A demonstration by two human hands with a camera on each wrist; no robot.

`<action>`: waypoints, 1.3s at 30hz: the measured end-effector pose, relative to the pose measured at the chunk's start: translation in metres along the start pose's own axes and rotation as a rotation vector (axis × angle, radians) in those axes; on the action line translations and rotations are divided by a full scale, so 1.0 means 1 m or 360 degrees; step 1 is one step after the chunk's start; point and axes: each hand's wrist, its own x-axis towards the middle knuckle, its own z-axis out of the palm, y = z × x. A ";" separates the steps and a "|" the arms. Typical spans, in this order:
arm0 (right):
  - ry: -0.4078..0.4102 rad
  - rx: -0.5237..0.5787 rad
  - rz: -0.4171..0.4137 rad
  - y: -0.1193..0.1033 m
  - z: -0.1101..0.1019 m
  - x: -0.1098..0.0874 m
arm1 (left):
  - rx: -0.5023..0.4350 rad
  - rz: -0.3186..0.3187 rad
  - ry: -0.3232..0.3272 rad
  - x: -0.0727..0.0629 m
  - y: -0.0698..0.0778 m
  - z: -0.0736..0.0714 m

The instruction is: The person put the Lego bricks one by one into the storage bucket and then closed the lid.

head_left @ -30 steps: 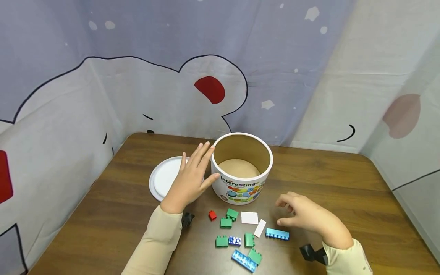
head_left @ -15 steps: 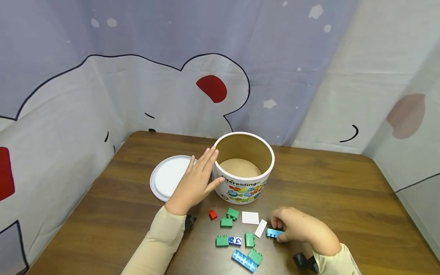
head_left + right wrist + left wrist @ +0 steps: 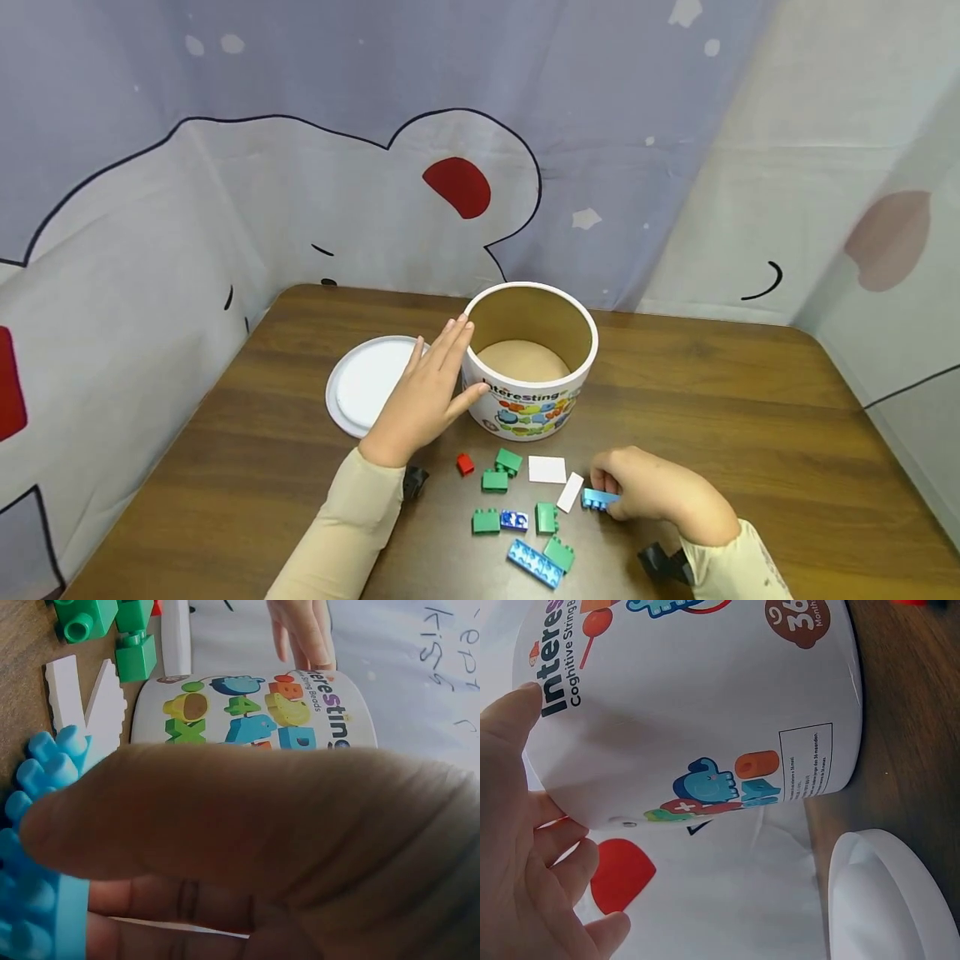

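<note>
My left hand (image 3: 422,404), fingers straight, touches the left side of a white round bucket (image 3: 525,412) printed "Interesting". In the left wrist view the thumb and fingertips lie at the bucket's rim end. My right hand (image 3: 660,492) pinches a light blue building brick (image 3: 597,499) on the table. In the right wrist view the thumb lies over the studs of this blue brick (image 3: 71,915), with fingers on its far side. Just left of it lie a narrow white brick (image 3: 570,492) and a wider white brick (image 3: 547,469).
Several green bricks (image 3: 495,481), a red brick (image 3: 466,464), a dark blue patterned brick (image 3: 514,521) and a second long blue brick (image 3: 535,563) lie in front of the bucket. A white lid (image 3: 360,383) lies to its left. A printed curtain (image 3: 345,192) stands behind the table.
My right hand has come down and taken hold of the light blue brick. The left hand has shifted slightly right, up against the bucket.
</note>
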 end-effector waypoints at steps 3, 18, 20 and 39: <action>0.0018 0.0000 -0.0027 0.001 -0.003 0.000 | -0.0008 0.0000 0.0004 0.000 0.000 0.001; 0.0491 -0.0052 -0.0374 0.002 -0.010 0.005 | 0.0017 0.0017 0.0020 -0.001 -0.006 0.004; 0.0587 -0.0066 -0.0438 0.002 -0.012 0.006 | 0.0020 0.0022 0.0027 0.000 -0.006 0.005; 0.1205 0.0056 -0.0805 -0.027 -0.064 0.022 | 0.0030 0.0023 0.0050 -0.001 -0.010 0.010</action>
